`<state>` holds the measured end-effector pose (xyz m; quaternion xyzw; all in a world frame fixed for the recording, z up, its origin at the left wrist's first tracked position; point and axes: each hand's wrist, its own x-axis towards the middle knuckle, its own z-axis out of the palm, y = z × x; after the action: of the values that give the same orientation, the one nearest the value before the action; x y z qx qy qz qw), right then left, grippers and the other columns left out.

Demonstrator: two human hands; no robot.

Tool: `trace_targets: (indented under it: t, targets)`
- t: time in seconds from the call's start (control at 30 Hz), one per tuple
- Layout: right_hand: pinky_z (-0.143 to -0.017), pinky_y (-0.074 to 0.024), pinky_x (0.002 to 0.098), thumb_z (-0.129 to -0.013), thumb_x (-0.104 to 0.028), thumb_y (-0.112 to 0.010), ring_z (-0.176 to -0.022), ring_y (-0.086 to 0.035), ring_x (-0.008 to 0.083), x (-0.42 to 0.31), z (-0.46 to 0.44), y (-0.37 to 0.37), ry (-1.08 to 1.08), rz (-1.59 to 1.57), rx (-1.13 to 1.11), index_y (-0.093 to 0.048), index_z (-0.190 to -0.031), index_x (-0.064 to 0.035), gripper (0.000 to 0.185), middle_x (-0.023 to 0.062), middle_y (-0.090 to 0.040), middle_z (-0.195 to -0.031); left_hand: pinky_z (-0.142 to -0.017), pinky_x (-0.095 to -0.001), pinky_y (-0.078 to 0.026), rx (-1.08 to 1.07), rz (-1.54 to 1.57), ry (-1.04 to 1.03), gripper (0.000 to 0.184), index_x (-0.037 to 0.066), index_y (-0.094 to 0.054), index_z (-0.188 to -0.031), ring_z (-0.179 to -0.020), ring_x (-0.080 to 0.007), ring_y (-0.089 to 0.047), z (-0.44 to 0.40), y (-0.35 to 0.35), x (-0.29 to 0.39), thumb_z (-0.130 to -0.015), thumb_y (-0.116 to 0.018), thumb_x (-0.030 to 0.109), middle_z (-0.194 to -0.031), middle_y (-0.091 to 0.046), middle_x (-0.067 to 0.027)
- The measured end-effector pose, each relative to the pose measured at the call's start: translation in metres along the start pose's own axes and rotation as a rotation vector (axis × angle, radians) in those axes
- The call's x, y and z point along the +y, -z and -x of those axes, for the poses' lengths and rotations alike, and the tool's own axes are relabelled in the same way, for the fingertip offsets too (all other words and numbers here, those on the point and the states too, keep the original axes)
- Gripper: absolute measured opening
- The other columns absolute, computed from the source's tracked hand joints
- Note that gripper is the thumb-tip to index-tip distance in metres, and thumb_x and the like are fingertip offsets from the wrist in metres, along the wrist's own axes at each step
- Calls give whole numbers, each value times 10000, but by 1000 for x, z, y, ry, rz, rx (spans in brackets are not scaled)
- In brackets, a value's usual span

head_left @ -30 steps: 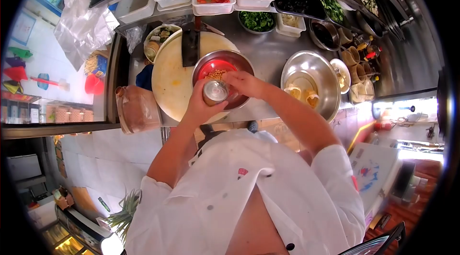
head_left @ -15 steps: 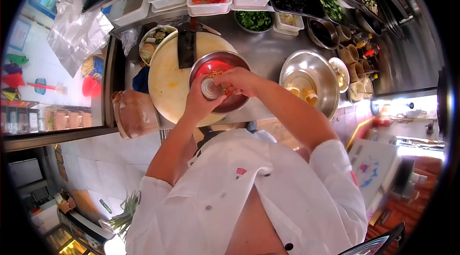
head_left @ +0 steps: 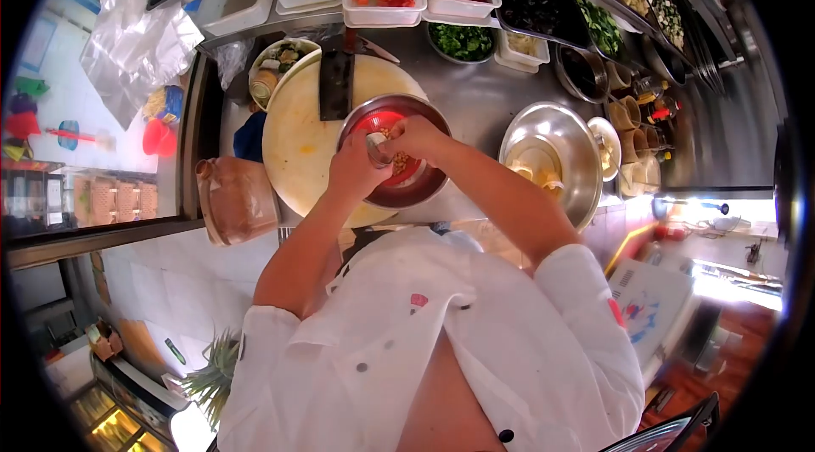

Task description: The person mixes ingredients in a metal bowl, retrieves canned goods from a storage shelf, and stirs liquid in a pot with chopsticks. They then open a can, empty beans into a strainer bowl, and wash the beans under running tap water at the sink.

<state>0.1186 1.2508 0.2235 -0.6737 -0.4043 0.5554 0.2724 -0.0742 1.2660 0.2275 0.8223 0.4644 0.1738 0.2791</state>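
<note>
My left hand [head_left: 353,170] is wrapped round a small metal can [head_left: 379,151], tilted over a steel bowl [head_left: 436,117]. At the can, the fingers of my right hand [head_left: 413,140] are bent and pressed together; what they hold, if anything, is hidden. Inside the bowl, small yellowish-brown beans [head_left: 400,165] lie on a red surface. The bowl stands at the right side of a round cutting board [head_left: 293,142]. A dark cleaver [head_left: 336,89] rests on the board just beyond the bowl.
A larger steel bowl [head_left: 586,142] with pale pieces stands to the right. At the left is a brownish plastic jug [head_left: 239,202]. White tubs of cut vegetables [head_left: 384,15] line the back under a loaded shelf. Seasoning pots [head_left: 624,117] and bottles stand at the far right.
The can has tipped so its round end faces me less. More of the beans in the bowl show. Both hands stay over the bowl, and the view has shifted slightly.
</note>
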Motion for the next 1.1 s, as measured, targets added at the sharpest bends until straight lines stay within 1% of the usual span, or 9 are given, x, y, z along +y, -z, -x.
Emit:
trace_targets:
  t: [0.2,0.3,0.4,0.5,0.6,0.77,0.87,1.07,1.1]
  targets:
    - [-661,-521,320,-720,-275,-876,-693,-653,150,-10,4,-5,135,305,265,-671,-725,-34,317,59,-708,-772,-797,-475,-582,-77,-165,84,725,54,-505,-1181,-966,-375,-691,-14,-13,-13,-651,-894,361,-1068,-656,-195]
    - [-729,-549,331,-744,-239,-856,-761,-694,178,-7,8,-8,101,253,283,-720,-787,-9,271,83,-737,-813,-794,-479,-583,-79,-160,93,697,50,-497,-1152,-962,-383,-691,-10,-19,-18,-661,-894,345,-1063,-654,-198]
    - [-708,-542,359,-755,-213,-857,-767,-706,220,25,-5,-11,182,70,254,-769,-937,-57,256,108,-733,-833,-823,-494,-575,-37,-78,97,686,30,-488,-1166,-998,-409,-678,-12,-17,-14,-688,-884,321,-1111,-644,-214]
    - [-709,-534,310,-821,-181,-829,-802,-673,175,30,7,1,43,-486,321,-750,-1100,-34,325,62,-705,-909,-896,-493,-556,-6,-19,89,746,8,-477,-1250,-1086,-406,-647,-7,-11,-18,-700,-888,300,-1166,-617,-232]
    - [-602,-452,253,-920,-152,-758,-669,-550,82,15,44,32,-33,-597,328,-655,-1245,9,376,-6,-624,-852,-943,-485,-539,66,58,34,811,13,-462,-1349,-1135,-405,-623,0,1,-10,-715,-886,288,-1203,-596,-239]
    - [-548,-352,243,-979,-170,-688,-599,-417,54,32,74,43,-78,-869,397,-668,-1199,-13,272,-40,-531,-761,-950,-444,-528,177,104,-131,810,48,-494,-1402,-1156,-375,-624,-9,-6,3,-730,-887,271,-1252,-608,-194]
    - [-546,-326,243,-994,-177,-664,-596,-395,53,34,102,41,-110,-916,382,-668,-1188,-21,248,-46,-504,-731,-919,-451,-541,-129,-128,0,796,100,-494,-1431,-1117,-383,-630,-16,-17,-13,-756,-864,302,-1243,-596,-208]
    - [-547,-302,242,-1011,-184,-639,-603,-375,58,55,129,58,-119,-925,460,-668,-1177,-31,228,-56,-451,-690,-904,-464,-531,174,-39,-252,711,98,-589,-1363,-1068,-371,-633,-16,3,26,-744,-867,307,-1210,-633,-185]
    - [-545,-299,243,-1013,-185,-637,-603,-374,59,61,134,57,-128,-944,473,-668,-1175,-32,225,-56,-443,-684,-899,-462,-529,67,-136,-234,705,94,-598,-1354,-1059,-370,-633,-17,-3,19,-740,-870,306,-1204,-637,-181]
